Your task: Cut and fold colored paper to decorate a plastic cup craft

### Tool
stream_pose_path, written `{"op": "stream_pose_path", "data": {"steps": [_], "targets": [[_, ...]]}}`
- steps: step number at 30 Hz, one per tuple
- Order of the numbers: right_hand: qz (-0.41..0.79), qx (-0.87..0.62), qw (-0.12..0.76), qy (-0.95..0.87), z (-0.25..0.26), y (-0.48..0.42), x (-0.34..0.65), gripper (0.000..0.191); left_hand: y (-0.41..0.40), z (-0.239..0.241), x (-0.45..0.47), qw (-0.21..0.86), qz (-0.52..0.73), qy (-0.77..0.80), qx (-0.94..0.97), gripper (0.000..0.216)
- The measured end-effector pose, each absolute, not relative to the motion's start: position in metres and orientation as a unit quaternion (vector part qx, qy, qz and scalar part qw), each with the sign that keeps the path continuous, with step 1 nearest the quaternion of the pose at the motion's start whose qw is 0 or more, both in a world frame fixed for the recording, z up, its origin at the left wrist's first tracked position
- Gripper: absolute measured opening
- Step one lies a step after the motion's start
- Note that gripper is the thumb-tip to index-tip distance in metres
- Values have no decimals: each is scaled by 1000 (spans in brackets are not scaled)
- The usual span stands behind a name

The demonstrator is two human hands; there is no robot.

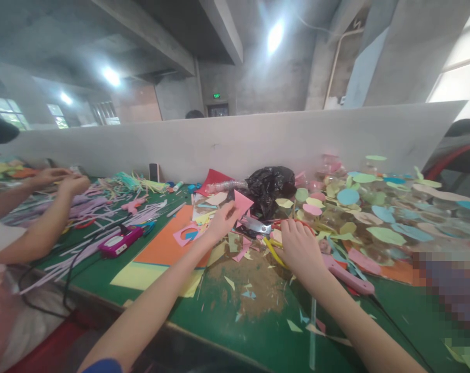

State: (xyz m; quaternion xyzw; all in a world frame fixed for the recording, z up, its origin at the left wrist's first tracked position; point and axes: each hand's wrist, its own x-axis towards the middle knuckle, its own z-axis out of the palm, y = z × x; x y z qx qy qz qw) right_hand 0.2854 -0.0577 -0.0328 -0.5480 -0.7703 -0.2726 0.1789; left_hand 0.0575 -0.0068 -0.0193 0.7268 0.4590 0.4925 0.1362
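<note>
My left hand (224, 220) pinches a small piece of pink paper (243, 203) between thumb and fingers. My right hand (300, 242) is wrapped round a pair of scissors (257, 226), whose metal blades point left toward the pink paper, just below it. Red and yellow handle parts show around the right fingers. Paper scraps (240, 248) lie under both hands. Beside my right wrist rests a pink glue gun (351, 277) with a black cord. Orange paper sheets (157, 246) lie left of my left forearm, with a pink cut-out ring (185, 234) on top.
A black plastic bag (271, 181) sits behind my hands. Cut paper ovals (384, 234) and clear plastic pieces heap up on the right. At left, a magenta power strip (120, 241) lies near purple strips, and a co-worker's hands (69, 181) are busy. A white partition (203, 140) closes the back.
</note>
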Motion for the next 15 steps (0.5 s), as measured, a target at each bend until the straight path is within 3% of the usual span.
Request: {"op": "stream_pose_path", "data": {"steps": [15], "targets": [[-262,-548,175,-775,-33,-57,288,36,-10,-20,61,118,438,467,759,25]]}}
